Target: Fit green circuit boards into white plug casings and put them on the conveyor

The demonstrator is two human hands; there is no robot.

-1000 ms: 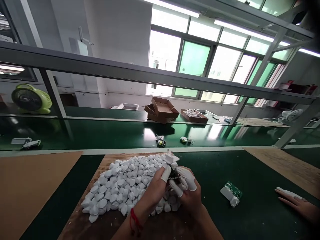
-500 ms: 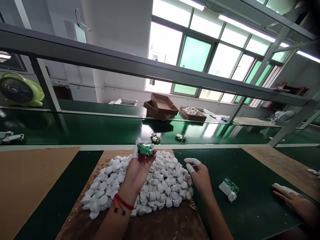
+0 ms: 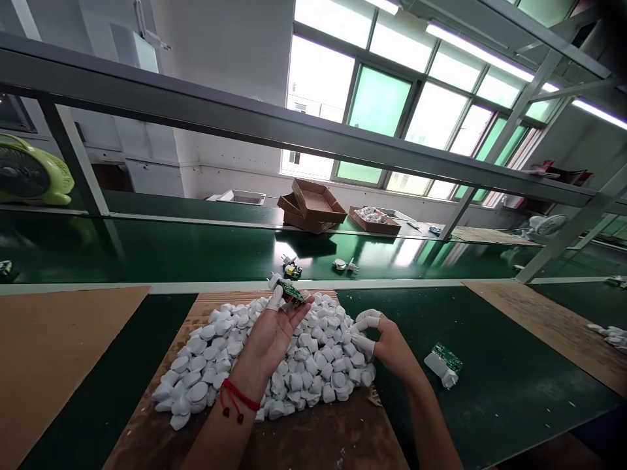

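Green and faintly glossy, our counter (image 3: 490, 405) stretches across the room beneath a row of bright windows (image 3: 382, 101). We hold a circuit board (image 3: 292, 292) in our left hand (image 3: 272, 336), raised over the far part of a heap of small white pieces (image 3: 313, 365). It is tilted, green face partly toward us, and a white plug part (image 3: 275, 281) sits at its left end with prongs pointing up. The fingers of that hand are clamped on the board, thumb at the left end and the others under its right side; a red cord bracelet (image 3: 240, 396) circles our wrist.

Our right hand (image 3: 394, 346) is at the right edge of the heap, its thumb and forefinger in white covers and bent toward the pieces. We cannot tell whether those fingers have closed on one.

Under the heap lies a brown sheet (image 3: 294, 447), bare along its near side. To the right, another circuit board (image 3: 447, 358) rests on the green surface with a white part along its near edge. Beyond a pale ledge, we see two small plug assemblies, one behind our raised board (image 3: 292, 268) and one farther right (image 3: 345, 266). Farther back stand stacked cardboard trays (image 3: 318, 201) and a box of whitish bits (image 3: 373, 219), with a lime-green fan (image 3: 36, 173) at far left and a grey rail (image 3: 274, 130) crossing above.
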